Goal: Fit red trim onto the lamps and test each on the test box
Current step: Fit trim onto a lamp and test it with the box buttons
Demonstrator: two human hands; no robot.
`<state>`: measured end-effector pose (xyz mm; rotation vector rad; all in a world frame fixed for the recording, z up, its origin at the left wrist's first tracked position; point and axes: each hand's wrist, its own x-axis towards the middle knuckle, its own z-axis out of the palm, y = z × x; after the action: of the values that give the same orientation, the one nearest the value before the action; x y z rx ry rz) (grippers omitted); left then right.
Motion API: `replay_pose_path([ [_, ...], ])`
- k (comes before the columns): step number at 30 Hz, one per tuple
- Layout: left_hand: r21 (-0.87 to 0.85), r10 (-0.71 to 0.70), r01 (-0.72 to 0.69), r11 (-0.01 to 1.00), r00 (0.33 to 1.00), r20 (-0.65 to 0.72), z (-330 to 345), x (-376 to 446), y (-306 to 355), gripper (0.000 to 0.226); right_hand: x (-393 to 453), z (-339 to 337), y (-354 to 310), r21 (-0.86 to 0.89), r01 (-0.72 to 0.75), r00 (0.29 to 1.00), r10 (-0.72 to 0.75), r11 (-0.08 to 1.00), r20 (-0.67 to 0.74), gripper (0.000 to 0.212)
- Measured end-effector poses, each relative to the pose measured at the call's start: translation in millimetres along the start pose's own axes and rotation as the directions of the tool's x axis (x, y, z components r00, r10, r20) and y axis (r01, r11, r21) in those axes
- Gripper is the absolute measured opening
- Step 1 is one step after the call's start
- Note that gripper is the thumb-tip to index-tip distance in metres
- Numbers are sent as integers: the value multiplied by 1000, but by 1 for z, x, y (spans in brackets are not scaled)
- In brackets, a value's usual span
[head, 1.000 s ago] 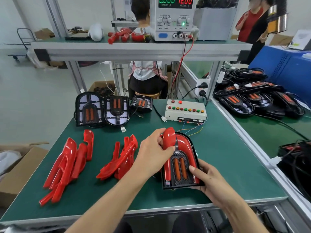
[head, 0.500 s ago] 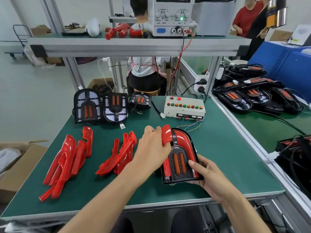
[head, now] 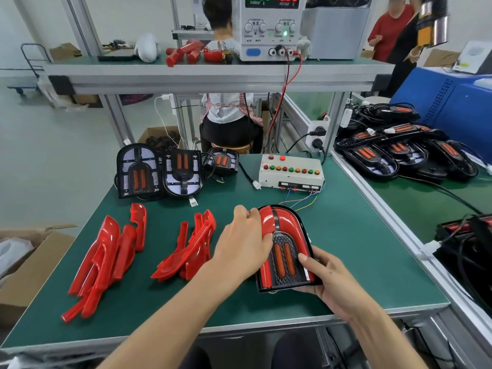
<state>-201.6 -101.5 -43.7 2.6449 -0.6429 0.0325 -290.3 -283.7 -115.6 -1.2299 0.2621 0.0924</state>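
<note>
A: Red trim [head: 267, 222] going onto lamp [head: 286, 251], bench [head: 346, 235] centre-right; fitting step, untested.
B: Hands?
A: Left hand [head: 243, 247] gripping trim's left leg, right hand [head: 328, 278] clasping lamp's 5 o'clock corner.
B: Orientation?
A: Long axis 6–12, arch toward 12. Next: seat trim, plug into test box [head: 291, 171] at 12.
</note>
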Motion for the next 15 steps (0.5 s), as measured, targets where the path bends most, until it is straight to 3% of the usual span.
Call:
replay_pose_path([
  [6, -1, 39, -39, 999, 998, -41, 9, -4, -10, 66, -2, -2, -2, 16, 8, 1000, -9, 1000, 11, 43],
  [11, -325, -9, 20, 945, 999, 36, 17, -10, -21, 69, -4, 0, -2, 14, 30, 999, -31, 999, 16, 39],
  [13, -544, -23, 62, 837, 997, 78, 19, -12, -23, 71, -5, 1, -2, 13, 44, 999, -44, 999, 16, 38],
  [15, -760, -80, 156, 630, 987, 137, 20, -12, -21, 82, -5, 2, -3, 10, 55, 998, -55, 998, 21, 39],
])
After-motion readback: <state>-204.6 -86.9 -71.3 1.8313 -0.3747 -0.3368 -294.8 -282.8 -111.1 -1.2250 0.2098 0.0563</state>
